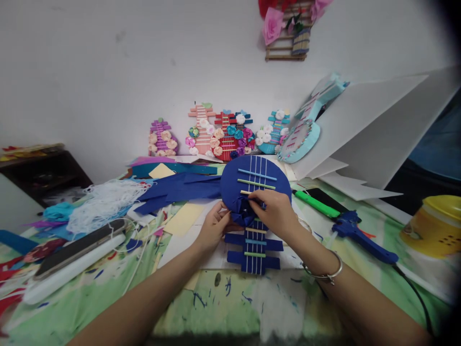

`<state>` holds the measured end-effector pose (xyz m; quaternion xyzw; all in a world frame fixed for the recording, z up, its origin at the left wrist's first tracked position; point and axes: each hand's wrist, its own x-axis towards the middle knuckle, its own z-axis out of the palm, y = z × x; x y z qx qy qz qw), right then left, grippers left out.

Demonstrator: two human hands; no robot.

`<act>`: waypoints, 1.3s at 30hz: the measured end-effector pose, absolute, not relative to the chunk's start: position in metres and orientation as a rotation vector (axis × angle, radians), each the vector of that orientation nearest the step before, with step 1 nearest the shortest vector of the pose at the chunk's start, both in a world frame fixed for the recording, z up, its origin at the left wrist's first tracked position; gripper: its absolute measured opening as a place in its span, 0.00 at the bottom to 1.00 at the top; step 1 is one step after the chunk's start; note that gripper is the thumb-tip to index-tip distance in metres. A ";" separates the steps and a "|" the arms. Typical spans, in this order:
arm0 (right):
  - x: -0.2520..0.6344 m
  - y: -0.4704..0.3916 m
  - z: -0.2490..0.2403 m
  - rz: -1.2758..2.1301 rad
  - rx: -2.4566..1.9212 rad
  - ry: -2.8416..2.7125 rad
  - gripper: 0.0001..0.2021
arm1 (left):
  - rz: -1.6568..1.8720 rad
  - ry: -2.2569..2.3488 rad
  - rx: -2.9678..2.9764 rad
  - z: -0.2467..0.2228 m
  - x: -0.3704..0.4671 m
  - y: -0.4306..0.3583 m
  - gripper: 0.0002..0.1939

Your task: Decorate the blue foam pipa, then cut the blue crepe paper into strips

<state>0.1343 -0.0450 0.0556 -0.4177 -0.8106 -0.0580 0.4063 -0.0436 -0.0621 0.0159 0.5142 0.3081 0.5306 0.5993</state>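
Note:
A dark blue paper instrument (230, 180) lies in front of me, its round body away from me and its pegged neck toward me. White strings run along it, crossed by short coloured sticks. Over the lower body, a crumpled dark blue paper flower (242, 212) is between my hands. My left hand (215, 225) pinches the flower's left edge. From the right, my right hand (272, 209) closes its thumb and index finger on the flower's upper edge, covering part of the strings.
Blue paper sheets (180, 188) and white yarn (104, 204) lie left. A phone (81, 247) is at front left. At right are a green cutter (317, 204), a blue glue gun (363, 238) and a yellow container (435, 226). Decorated instruments (227, 137) stand along the wall.

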 end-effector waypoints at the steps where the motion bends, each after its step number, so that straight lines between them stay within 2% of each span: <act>1: 0.135 -0.045 0.055 -0.183 -1.043 -2.038 0.06 | 1.230 0.713 1.188 0.016 -0.044 -0.062 0.20; 5: 0.135 -0.047 0.059 -0.171 -0.894 -1.921 0.06 | 1.231 0.688 1.155 0.014 -0.044 -0.060 0.22; 11: 0.131 -0.060 0.074 -0.241 -0.752 -1.809 0.06 | 1.278 0.640 1.110 0.015 -0.045 -0.060 0.19; 17: 0.114 -0.079 0.072 -0.320 -0.833 -1.858 0.04 | 1.342 0.578 1.107 0.016 -0.042 -0.064 0.18; 25: 0.102 -0.080 0.064 -0.230 -0.925 -1.801 0.04 | 1.365 0.577 1.104 0.018 -0.036 -0.071 0.20; 30: 0.095 -0.082 0.065 -0.360 -1.001 -1.735 0.10 | 1.429 0.609 1.113 0.019 -0.034 -0.075 0.16; 33: 0.089 -0.082 0.065 -0.392 -1.044 -1.723 0.09 | 1.434 0.641 1.140 0.020 -0.034 -0.078 0.16; 39: 0.089 -0.078 0.061 -0.244 -1.050 -1.721 0.07 | 1.427 0.754 1.108 0.022 -0.035 -0.079 0.17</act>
